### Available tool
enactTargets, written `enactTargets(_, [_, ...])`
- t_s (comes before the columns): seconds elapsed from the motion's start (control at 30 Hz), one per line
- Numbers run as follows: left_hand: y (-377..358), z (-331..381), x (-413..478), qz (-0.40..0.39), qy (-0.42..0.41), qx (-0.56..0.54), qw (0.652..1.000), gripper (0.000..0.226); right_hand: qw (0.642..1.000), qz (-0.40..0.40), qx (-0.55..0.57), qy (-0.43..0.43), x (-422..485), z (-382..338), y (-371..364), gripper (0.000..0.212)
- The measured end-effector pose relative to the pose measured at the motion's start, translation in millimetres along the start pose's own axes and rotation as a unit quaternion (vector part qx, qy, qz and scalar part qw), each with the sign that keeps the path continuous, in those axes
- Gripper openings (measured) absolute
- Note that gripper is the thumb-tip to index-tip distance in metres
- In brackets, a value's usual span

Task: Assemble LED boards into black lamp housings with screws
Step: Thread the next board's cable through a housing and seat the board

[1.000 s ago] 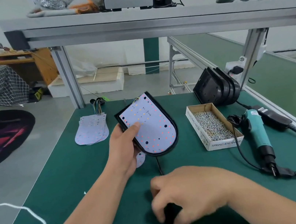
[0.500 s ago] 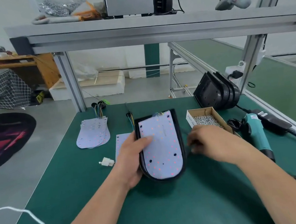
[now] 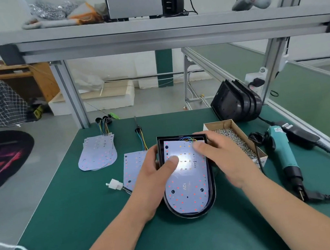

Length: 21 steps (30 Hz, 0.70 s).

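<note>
Where a smooth green mat covers the table [image 3: 79, 234], a frame [image 3: 146, 37] of grey ribbed metal bars stands over it. Near the middle of the mat lies the lamp housing [image 3: 213, 186], a shallow black plastic tray with one square end and one rounded end, the rounded end nearest the person. Inside it sits the LED board [image 3: 189, 192], a thin white sheet of the same outline, dotted with small red and orange points and glaring under the light at its centre; thin coloured wires curl at its square end.

The left hand [image 3: 153, 182] grips the housing's left wall, fingers curled round the edge and the thumb pressed flat on the board. The right hand [image 3: 227, 158] lies over the upper right corner, fingers fairly straight across the rim and the thumb resting on the board, holding nothing.

Far right, a stack of housings [image 3: 236, 103] leans on edge against a frame post. A teal screwdriver [image 3: 281, 150] with a black cord lies to the right. Just beside the right hand is an open cardboard box [image 3: 219, 124], heaped with shiny screws [image 3: 235, 140]. To the left lie a fanned pile of boards [image 3: 97, 154], a single spare board [image 3: 133, 168] partly under the left hand, and a small white plug [image 3: 114, 184].
</note>
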<state>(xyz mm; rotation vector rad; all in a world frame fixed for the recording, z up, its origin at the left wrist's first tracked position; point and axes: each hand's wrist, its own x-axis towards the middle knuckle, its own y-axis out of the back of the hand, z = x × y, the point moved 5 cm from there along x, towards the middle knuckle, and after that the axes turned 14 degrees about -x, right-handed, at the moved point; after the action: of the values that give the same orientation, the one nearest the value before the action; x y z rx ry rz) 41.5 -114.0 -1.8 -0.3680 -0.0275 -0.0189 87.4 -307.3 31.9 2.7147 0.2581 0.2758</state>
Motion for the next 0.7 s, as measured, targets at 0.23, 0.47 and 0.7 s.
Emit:
enactTargets(0.23, [-2, 3, -2, 0.011, 0.019, -0.067, 0.998, 0.041, 0.999, 0.011, 0.021, 0.030, -1, -4, -1, 0.022])
enactTargets(0.47, [-3, 2, -6, 0.016, 0.037, -0.113, 0.993, 0.039, 0.982, -0.020, 0.172, -0.070, 4, 7, -11, 0.033])
enactTargets(0.7, [-5, 5, -7, 0.004, 0.034, -0.143, 0.989, 0.033, 0.985, -0.125, 0.114, 0.033, -5, -1, -15, 0.040])
